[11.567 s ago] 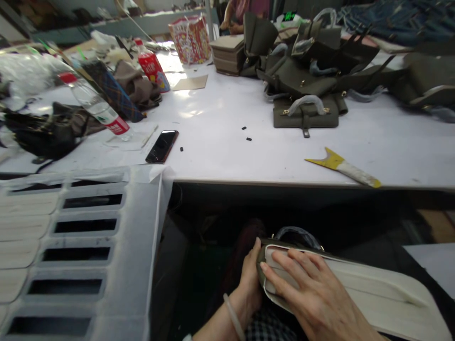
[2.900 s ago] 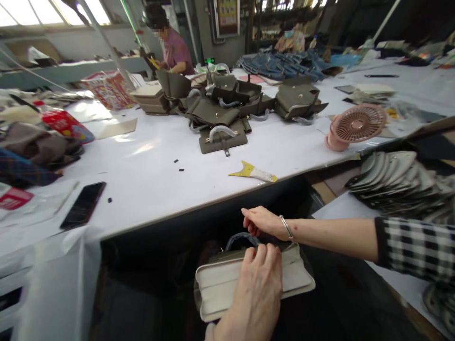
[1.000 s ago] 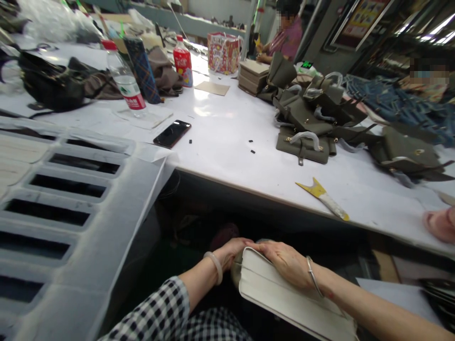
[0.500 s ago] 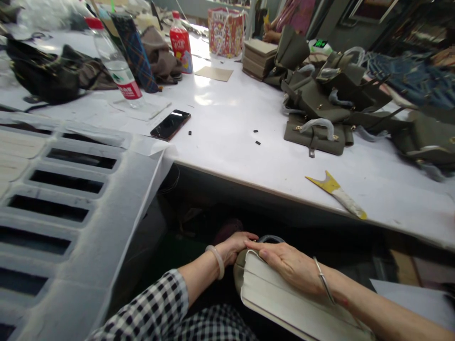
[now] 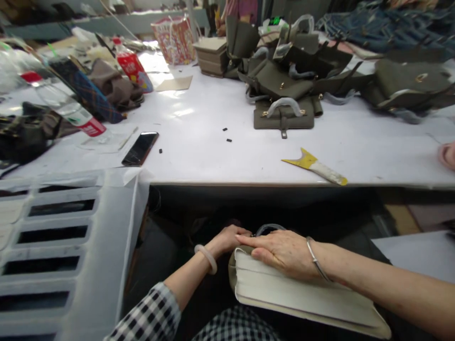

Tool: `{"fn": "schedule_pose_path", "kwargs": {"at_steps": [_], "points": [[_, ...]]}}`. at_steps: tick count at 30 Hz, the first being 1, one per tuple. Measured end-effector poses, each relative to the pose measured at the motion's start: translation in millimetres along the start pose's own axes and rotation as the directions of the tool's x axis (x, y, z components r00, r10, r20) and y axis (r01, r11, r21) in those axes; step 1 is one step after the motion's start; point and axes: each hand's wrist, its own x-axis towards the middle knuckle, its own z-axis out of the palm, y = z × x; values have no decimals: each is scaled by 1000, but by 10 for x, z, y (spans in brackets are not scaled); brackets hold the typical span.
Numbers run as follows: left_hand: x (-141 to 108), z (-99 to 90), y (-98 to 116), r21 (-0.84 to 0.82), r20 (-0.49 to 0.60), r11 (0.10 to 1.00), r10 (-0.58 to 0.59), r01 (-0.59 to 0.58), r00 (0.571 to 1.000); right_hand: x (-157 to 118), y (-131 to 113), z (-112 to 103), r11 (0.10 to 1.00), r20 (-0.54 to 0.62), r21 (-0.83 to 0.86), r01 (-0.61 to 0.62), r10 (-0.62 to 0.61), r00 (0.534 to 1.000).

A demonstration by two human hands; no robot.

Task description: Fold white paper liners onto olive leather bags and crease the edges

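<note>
Across my lap lies a bag, its pale inner side up, with an olive edge and a plastic-wrapped handle at its far end. My right hand rests on top of it, fingers stretched toward the handle. At the bag's far left corner, my left hand has its fingers bent at the edge; what they hold, if anything, is hidden. On the white table ahead lie a flat olive bag with a wrapped handle and a yellow forked tool.
A phone, a clear bottle and a red bottle stand or lie at the left. A slotted grey plastic crate is near left. More olive bags are piled behind. Part of a person shows at the back.
The view has turned to the right, so the table's things appear shifted left and its edge looks level. Both hands remain at the bag, nearly unchanged.
</note>
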Motion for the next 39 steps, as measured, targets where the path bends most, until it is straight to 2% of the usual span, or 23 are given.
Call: {"fn": "schedule_pose_path", "kwargs": {"at_steps": [3,6,8,11,15,18,23,26,29,31,33,34,36,38,39], "points": [[-263,-128,291,152,29,983,100,-103,995,-198,48,-16,997,-9,43,-63,63,998],[-530,-151,590,256,187,945,160,-205,969,-422,130,-26,989,-8,83,-126,127,992],[-631,-129,743,377,281,894,140,-243,949,-582,213,-36,981,-10,97,-170,172,985],[-658,-87,874,527,324,809,93,-261,941,-834,349,-43,963,-24,116,-243,248,969],[-674,-34,930,636,353,713,73,-296,933,-1068,422,-15,941,-64,152,-303,316,947],[-719,4,956,673,394,657,72,-341,916,-1046,377,9,937,-30,158,-311,319,947],[-638,64,993,688,414,621,89,-376,906,-707,299,3,966,-13,97,-240,243,970],[-575,89,989,739,389,562,95,-372,916,-518,249,2,971,-44,58,-231,234,971],[-584,104,962,782,353,497,144,-376,925,-461,234,-23,940,-178,242,-241,287,941],[-630,134,929,783,306,474,270,-402,913,-540,280,-39,893,-338,408,-192,343,877],[-710,210,880,759,249,460,449,-461,858,-715,364,14,849,-510,515,-119,415,753],[-762,273,849,738,234,448,531,-504,814,-824,412,91,827,-580,555,-93,465,669],[-878,452,778,700,251,396,643,-595,724,-1032,495,378,755,-661,654,-35,593,460],[-981,689,704,687,300,333,680,-646,669,-1139,536,822,661,-645,749,34,717,264],[-1016,816,670,693,319,306,682,-653,658,-1132,535,1072,610,-611,789,76,765,203]]}}
